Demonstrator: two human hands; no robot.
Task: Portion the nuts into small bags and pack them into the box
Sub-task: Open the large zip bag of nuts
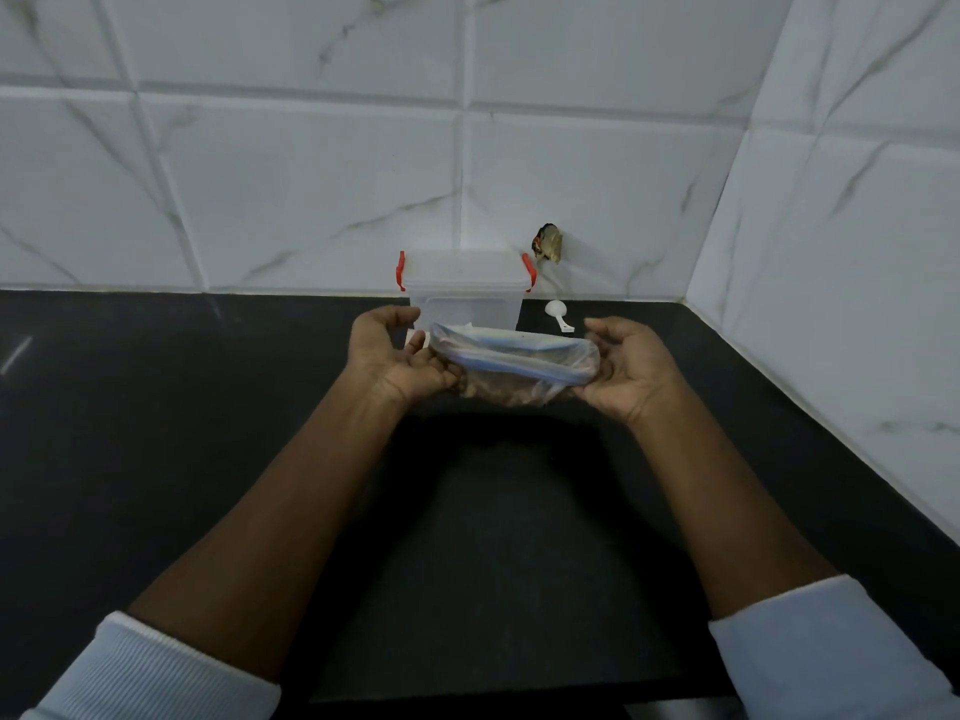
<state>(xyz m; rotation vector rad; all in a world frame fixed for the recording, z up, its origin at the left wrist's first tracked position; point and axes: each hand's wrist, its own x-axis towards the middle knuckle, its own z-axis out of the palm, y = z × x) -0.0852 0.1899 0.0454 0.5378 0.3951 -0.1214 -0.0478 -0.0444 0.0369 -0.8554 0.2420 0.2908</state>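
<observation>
Gripping a zip bag (514,363) of nuts at either end, left hand (397,358) and right hand (631,368) hold it before the lidded box (465,288) — scoop (558,314) idle, nothing visibly packed yet.

Both arms stretched forward from the bottom corners, forearms bare, pale ribbed sleeves (150,667) pushed back near the elbows. Converging toward the middle, wrists nearly level with each other. Left hand (397,358) palm turned inward and up, fingers curled, thumb raised on the far side, pinching one end of a clear bag (514,363). Right hand (631,366) mirrored, palm facing the left one, fingers bent, thumb above, closed on the opposite end. Hands apart, held above the surface.
</observation>
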